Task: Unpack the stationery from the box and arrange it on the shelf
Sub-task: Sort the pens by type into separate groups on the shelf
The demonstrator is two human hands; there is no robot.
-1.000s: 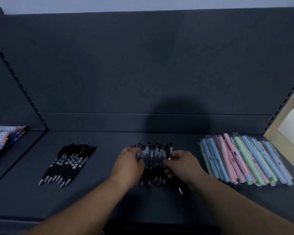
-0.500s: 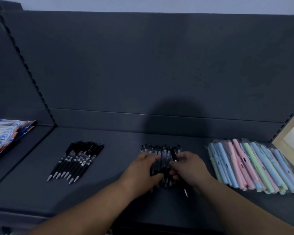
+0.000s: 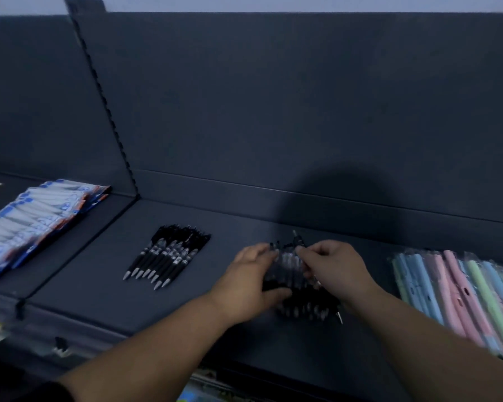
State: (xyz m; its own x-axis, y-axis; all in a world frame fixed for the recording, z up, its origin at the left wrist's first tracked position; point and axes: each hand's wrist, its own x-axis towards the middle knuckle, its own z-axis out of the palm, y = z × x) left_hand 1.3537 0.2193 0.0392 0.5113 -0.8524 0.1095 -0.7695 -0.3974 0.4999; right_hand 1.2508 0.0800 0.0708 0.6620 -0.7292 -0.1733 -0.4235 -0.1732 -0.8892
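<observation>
Lifted slightly: one black pen (image 3: 295, 237), pinched in right hand (image 3: 337, 271) grip; left hand (image 3: 244, 282) still clasps pen pile (image 3: 285, 262).

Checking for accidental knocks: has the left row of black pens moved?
No; the black pen row keeps its spot beside the shelf upright; only the camera swung.

The shelf (image 3: 215, 221) is matt, smooth dark grey, like painted metal. The black pens (image 3: 169, 253) have matt plastic barrels and shiny metal-looking tips; the clear pens (image 3: 288, 262) glint like see-through plastic. The pastel pens (image 3: 462, 291) lie in glossy clear plastic wrap, and the packets (image 3: 35, 219) look like glossy printed film.
</observation>
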